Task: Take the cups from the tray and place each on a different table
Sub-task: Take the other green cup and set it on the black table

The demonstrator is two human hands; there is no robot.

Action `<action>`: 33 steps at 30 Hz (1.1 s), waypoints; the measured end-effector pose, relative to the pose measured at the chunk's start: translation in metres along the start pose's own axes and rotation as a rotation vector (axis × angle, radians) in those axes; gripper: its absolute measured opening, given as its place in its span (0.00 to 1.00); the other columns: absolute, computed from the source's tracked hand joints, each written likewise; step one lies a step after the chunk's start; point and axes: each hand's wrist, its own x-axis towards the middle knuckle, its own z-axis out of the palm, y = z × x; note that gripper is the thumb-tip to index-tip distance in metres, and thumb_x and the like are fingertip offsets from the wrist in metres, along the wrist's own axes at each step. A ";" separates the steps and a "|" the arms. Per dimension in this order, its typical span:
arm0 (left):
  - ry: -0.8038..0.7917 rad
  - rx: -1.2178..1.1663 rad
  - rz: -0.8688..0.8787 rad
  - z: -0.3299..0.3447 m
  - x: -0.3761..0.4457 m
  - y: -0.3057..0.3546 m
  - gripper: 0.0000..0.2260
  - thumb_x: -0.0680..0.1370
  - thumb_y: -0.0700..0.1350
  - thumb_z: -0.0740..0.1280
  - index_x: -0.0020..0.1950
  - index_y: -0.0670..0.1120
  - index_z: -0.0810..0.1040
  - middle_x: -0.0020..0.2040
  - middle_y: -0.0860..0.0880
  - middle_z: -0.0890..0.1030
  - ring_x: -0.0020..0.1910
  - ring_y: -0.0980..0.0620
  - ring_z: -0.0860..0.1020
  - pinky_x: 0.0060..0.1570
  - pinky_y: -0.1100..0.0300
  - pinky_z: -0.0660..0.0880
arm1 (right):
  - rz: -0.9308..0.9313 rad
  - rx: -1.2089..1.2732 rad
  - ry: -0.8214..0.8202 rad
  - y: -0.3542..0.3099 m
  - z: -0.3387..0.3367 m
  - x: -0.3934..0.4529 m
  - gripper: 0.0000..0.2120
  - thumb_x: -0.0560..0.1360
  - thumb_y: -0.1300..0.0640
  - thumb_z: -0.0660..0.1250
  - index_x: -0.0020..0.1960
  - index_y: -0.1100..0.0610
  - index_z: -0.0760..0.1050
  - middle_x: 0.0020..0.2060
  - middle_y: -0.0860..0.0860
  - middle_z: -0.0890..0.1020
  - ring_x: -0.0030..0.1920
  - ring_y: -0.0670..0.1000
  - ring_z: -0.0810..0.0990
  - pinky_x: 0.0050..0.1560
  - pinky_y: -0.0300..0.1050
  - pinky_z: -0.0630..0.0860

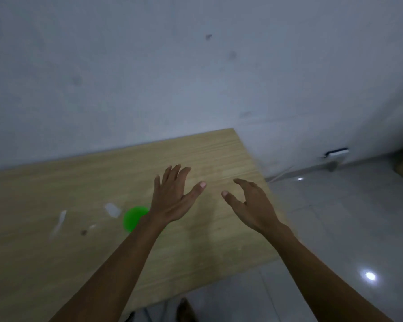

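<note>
A bright green cup (133,217) stands on the light wooden table (56,263), partly hidden behind my left wrist. My left hand (172,198) hovers over the table just right of the cup, fingers spread and holding nothing. My right hand (251,203) floats near the table's right edge, fingers curved and apart, also holding nothing. No tray is in view. The picture is blurred by motion.
The table stands against a grey-white wall (149,77). A few white scraps (113,210) and a small dark spot (83,232) lie left of the cup. Glossy tiled floor (335,228) lies to the right, with a wall socket (336,152) and cable low on the wall.
</note>
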 end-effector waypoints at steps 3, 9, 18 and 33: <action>-0.076 0.013 0.071 0.023 -0.002 0.063 0.41 0.68 0.76 0.51 0.75 0.53 0.60 0.79 0.47 0.57 0.78 0.48 0.51 0.74 0.40 0.48 | -0.001 -0.153 0.080 0.041 -0.052 -0.031 0.35 0.73 0.34 0.62 0.75 0.48 0.60 0.75 0.53 0.64 0.75 0.55 0.59 0.68 0.58 0.66; -0.193 0.056 0.292 0.080 -0.027 0.203 0.44 0.67 0.76 0.52 0.76 0.52 0.57 0.79 0.46 0.55 0.78 0.47 0.53 0.74 0.40 0.53 | 0.108 -0.316 0.229 0.130 -0.155 -0.116 0.38 0.74 0.37 0.64 0.77 0.50 0.55 0.77 0.55 0.57 0.77 0.57 0.52 0.72 0.59 0.60; -0.301 0.206 0.684 0.167 -0.063 0.405 0.45 0.69 0.77 0.50 0.77 0.51 0.55 0.79 0.45 0.53 0.78 0.46 0.49 0.74 0.37 0.46 | 0.432 -0.322 0.462 0.258 -0.280 -0.255 0.39 0.74 0.38 0.65 0.77 0.50 0.53 0.77 0.57 0.57 0.77 0.58 0.53 0.70 0.59 0.63; -0.469 0.078 1.302 0.335 -0.115 0.701 0.39 0.72 0.72 0.56 0.74 0.48 0.61 0.77 0.44 0.61 0.76 0.45 0.57 0.72 0.38 0.55 | 0.916 -0.233 0.770 0.420 -0.420 -0.398 0.39 0.74 0.41 0.67 0.78 0.52 0.54 0.77 0.57 0.57 0.78 0.56 0.50 0.70 0.57 0.63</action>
